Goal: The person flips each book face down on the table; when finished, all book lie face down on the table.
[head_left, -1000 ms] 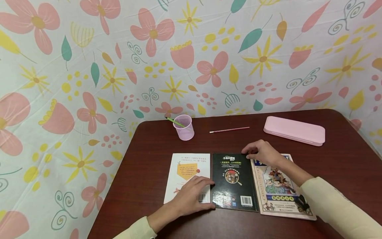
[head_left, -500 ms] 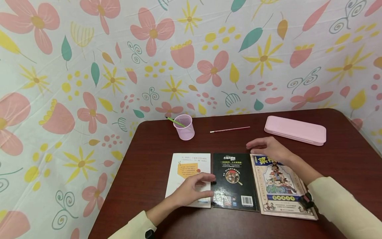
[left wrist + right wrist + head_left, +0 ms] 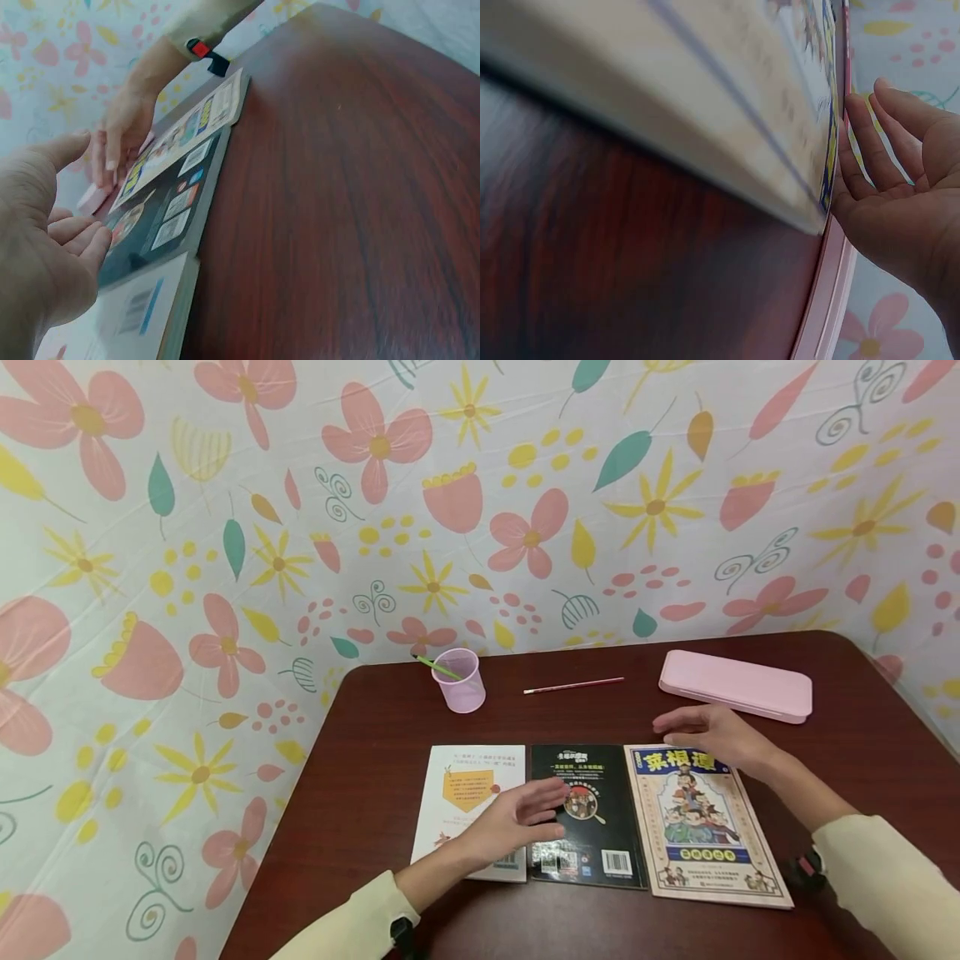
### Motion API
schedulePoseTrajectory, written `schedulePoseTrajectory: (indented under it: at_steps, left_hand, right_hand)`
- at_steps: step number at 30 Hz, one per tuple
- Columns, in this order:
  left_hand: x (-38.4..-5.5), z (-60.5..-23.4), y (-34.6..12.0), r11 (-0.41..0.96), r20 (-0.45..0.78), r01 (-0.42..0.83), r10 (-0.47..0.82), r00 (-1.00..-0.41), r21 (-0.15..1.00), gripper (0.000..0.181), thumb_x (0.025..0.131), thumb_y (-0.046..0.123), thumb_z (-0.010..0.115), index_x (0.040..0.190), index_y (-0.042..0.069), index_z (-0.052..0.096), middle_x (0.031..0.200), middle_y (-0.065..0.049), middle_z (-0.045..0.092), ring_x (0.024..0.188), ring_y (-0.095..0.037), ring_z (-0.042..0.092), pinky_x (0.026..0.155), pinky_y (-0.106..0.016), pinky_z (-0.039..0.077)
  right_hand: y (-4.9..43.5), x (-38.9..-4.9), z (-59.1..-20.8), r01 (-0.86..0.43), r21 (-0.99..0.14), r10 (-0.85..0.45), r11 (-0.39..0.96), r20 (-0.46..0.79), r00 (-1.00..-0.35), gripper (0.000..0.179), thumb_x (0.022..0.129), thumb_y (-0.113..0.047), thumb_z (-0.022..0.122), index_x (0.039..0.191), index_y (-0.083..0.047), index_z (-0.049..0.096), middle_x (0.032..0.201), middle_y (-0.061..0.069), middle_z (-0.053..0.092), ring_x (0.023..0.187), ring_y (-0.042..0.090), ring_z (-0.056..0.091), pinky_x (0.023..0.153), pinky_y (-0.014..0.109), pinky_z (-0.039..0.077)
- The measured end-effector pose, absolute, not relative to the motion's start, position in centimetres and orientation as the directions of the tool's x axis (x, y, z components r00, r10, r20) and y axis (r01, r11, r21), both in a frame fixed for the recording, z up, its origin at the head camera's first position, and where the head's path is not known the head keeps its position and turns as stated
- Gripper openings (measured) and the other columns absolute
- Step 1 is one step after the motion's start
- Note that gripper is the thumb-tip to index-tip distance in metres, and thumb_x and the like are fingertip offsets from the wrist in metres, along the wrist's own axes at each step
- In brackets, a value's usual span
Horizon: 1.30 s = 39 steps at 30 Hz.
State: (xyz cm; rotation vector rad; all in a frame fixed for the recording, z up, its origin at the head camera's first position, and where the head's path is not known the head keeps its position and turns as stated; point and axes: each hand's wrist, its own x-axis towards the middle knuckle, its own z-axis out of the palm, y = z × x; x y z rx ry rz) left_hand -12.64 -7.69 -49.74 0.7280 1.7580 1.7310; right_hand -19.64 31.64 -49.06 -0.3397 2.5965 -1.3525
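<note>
Left grip (image 3: 513,822) of the person is spread, with the thumb set apart from the fingers, and it is placed above the white book (image 3: 467,789), so that its fingertips reach over the black book (image 3: 588,835). Right grip (image 3: 720,739) is also spread, its fingers slightly bent; it is just beside the far end of the cream-coloured book (image 3: 708,827) (whether it touches the cover, one cannot tell surely). Both arms wear pale yellow sleeves (image 3: 348,914), and at each wrist a black strap (image 3: 402,933) is visible.

These three books are lying flat on the brown tabletop (image 3: 345,827), side by side in one row: white at the person's left, black in the middle, cream at the right. On the white cover there is an orange printed shape, partly hidden lower down by the hand. On the black one a round picture like a magnifying glass and a barcode can be seen. The cream one shows cartoon figures under a blue title band.

Farther away, a thin red pencil (image 3: 573,686) lies behind the black book. To its left stands upright a pink cup (image 3: 463,692), in which a green pencil (image 3: 441,668) leans. To its right lies a pink case (image 3: 738,683). Behind everything hangs a flowered cloth (image 3: 300,510).
</note>
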Motion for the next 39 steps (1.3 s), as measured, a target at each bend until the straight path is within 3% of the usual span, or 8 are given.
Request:
schedulePoseTrajectory:
  at_steps: [9,19,25,29,36,39]
  left_hand:
    - [-11.6,-50.2,-4.3,0.065,-0.026,0.031,0.73,-0.683,0.997,0.069,0.103,0.004,0.07,0.162,-0.002,0.037,0.162,-0.018,0.047,0.147,-0.025,0.049,0.115,-0.03,0.044]
    - [-9.9,-50.6,-0.8,0.239,0.011,0.297,0.762,-0.647,0.924,0.067,0.099,0.014,0.078,0.158,0.003,0.047,0.155,-0.006,0.057,0.13,-0.003,0.06,0.098,-0.015,0.051]
    - [-9.0,-50.6,0.8,0.429,0.066,0.572,0.758,-0.649,0.699,0.074,0.095,0.037,0.083,0.156,0.011,0.052,0.143,0.005,0.066,0.116,0.008,0.061,0.086,-0.005,0.045]
    - [-8.6,-51.1,1.6,0.534,0.099,0.664,0.736,-0.67,0.524,0.084,0.091,0.052,0.083,0.158,0.015,0.05,0.132,0.01,0.069,0.108,0.011,0.059,0.084,-0.004,0.041]
    - [-7.7,-51.9,2.7,0.634,0.121,0.694,0.703,-0.701,0.34,0.103,0.086,0.065,0.081,0.164,0.014,0.038,0.16,0.007,0.049,0.131,-0.001,0.053,0.104,-0.015,0.043]
    - [-7.5,-51.8,3.0,0.652,0.127,0.697,0.697,-0.706,0.299,0.107,0.085,0.064,0.082,0.165,0.012,0.035,0.163,0.004,0.045,0.133,-0.004,0.052,0.108,-0.017,0.042]
  right_hand:
    - [33.9,-19.0,-49.4,-0.086,-0.776,-0.234,0.625,-0.081,-0.969,0.038,0.104,-0.024,0.072,0.135,-0.002,0.07,0.13,0.018,0.072,0.108,0.025,0.067,0.081,0.018,0.052]
    - [35.7,-18.0,-49.6,-0.15,-0.689,-0.224,0.709,-0.019,-0.974,0.032,0.102,-0.018,0.075,0.127,0.001,0.074,0.122,0.019,0.074,0.1,0.014,0.065,0.076,0.021,0.053]
    - [36.5,-17.8,-50.0,-0.143,-0.672,-0.209,0.727,-0.018,-0.978,0.031,0.102,-0.015,0.075,0.126,0.003,0.074,0.116,0.018,0.072,0.094,0.019,0.061,0.07,0.024,0.052]
    - [36.6,-17.7,-50.2,-0.141,-0.684,-0.206,0.715,-0.014,-0.978,0.03,0.101,-0.013,0.076,0.125,0.004,0.074,0.114,0.017,0.071,0.09,0.016,0.059,0.069,0.025,0.052]
    - [36.2,-17.6,-50.2,-0.142,-0.698,-0.215,0.702,-0.018,-0.976,0.029,0.097,-0.007,0.078,0.123,0.003,0.074,0.113,0.017,0.07,0.089,0.02,0.06,0.068,0.025,0.052]
    - [36.1,-17.5,-50.1,-0.146,-0.691,-0.216,0.708,-0.015,-0.976,0.027,0.097,-0.006,0.078,0.122,0.003,0.074,0.112,0.017,0.07,0.09,0.02,0.059,0.068,0.025,0.052]
